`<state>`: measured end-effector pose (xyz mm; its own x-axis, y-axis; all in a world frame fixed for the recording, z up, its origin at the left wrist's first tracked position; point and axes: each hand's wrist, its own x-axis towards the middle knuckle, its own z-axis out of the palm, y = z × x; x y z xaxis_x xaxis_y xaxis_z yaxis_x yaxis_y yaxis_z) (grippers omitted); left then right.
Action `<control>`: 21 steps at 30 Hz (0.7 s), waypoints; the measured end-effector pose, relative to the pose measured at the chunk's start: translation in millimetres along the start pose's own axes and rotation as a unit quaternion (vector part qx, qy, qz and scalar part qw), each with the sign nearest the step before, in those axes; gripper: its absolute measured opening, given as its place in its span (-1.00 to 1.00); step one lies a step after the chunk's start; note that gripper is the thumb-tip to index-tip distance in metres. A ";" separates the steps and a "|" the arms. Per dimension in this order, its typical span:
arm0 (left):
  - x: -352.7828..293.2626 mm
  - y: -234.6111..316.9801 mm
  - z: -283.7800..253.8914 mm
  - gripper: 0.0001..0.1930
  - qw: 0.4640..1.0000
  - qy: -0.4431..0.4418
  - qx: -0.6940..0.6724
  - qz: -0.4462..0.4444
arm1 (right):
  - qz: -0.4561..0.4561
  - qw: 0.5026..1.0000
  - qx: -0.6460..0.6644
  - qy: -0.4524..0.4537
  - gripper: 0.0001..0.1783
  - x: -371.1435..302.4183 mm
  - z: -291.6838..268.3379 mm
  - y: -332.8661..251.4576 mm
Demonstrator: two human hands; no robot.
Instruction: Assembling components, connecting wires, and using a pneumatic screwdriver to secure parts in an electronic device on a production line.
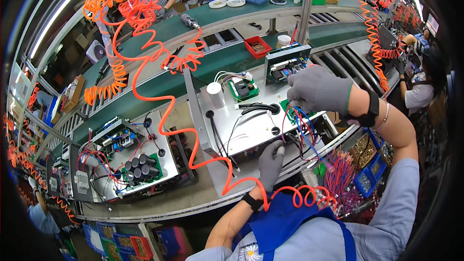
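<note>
Chassis [253, 128], silver metal, lies near the view's centre. I record a green board [288, 112] at its 3 o'clock side, partly hidden beneath the right hand [320, 91]. That hand is back-up, fingers bent downward, forearm entering from 4 o'clock; its fingertips are obscured, so I cannot tell whether they pinch the red and blue wires [303, 134] just below. At the chassis's 5 o'clock edge, the left hand [271, 163] is loosely curled; I cannot confirm any grip.
</note>
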<state>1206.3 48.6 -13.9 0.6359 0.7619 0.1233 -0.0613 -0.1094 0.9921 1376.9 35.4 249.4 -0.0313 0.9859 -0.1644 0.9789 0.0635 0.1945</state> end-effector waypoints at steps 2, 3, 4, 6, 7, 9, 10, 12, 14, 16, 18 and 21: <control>9.5 -8.6 1.8 -0.71 0.994 -0.037 -0.051 -0.092 | -0.021 0.999 0.003 0.045 -0.84 4.5 11.9 -0.4; 14.3 -12.7 3.4 -0.68 0.986 -0.038 -0.083 -0.136 | 0.001 0.999 -0.004 0.048 -0.83 5.0 16.8 1.0; 18.1 -16.3 5.0 -0.65 0.977 -0.048 -0.114 -0.172 | 0.031 0.999 -0.009 0.036 -0.83 5.4 21.7 2.2; 23.3 -21.6 7.0 -0.62 0.975 -0.046 -0.099 -0.193 | 0.031 0.998 -0.009 0.061 -0.84 4.1 29.3 8.3; 24.7 -23.5 8.2 -0.61 0.971 -0.045 -0.111 -0.205 | 0.047 0.996 -0.017 0.078 -0.84 3.3 33.6 10.0; 25.1 -25.3 10.5 -0.60 0.968 -0.045 -0.121 -0.217 | 0.041 0.996 -0.028 0.077 -0.83 2.5 42.4 9.3; 25.2 -25.6 11.8 -0.60 0.962 -0.046 -0.145 -0.226 | 0.057 0.995 -0.052 0.068 -0.81 2.5 46.0 8.0; 24.1 -26.2 15.1 -0.60 0.956 -0.047 -0.168 -0.235 | 0.040 0.995 -0.060 0.070 -0.80 1.0 50.8 3.7; 23.3 -27.2 18.1 -0.61 0.934 -0.040 -0.268 -0.233 | 0.037 0.995 -0.070 0.059 -0.79 -1.3 49.7 3.0; 23.8 -29.5 19.1 -0.66 0.923 -0.020 -0.286 -0.255 | 0.057 0.993 -0.068 0.082 -0.80 -6.6 44.5 6.6; 24.9 -33.2 19.4 -0.71 0.911 -0.012 -0.314 -0.267 | 0.042 0.992 -0.041 0.116 -0.80 -12.8 37.4 15.6; 27.3 -40.2 20.4 -0.76 0.839 0.002 -0.447 -0.310 | 0.042 0.992 -0.044 0.110 -0.81 -15.7 37.5 19.5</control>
<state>1241.8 60.8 -50.9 0.7558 0.4983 -0.4249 -0.2736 0.8298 0.4864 1404.0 15.4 219.6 -0.0029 0.9976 0.0688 0.9585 -0.0168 0.2847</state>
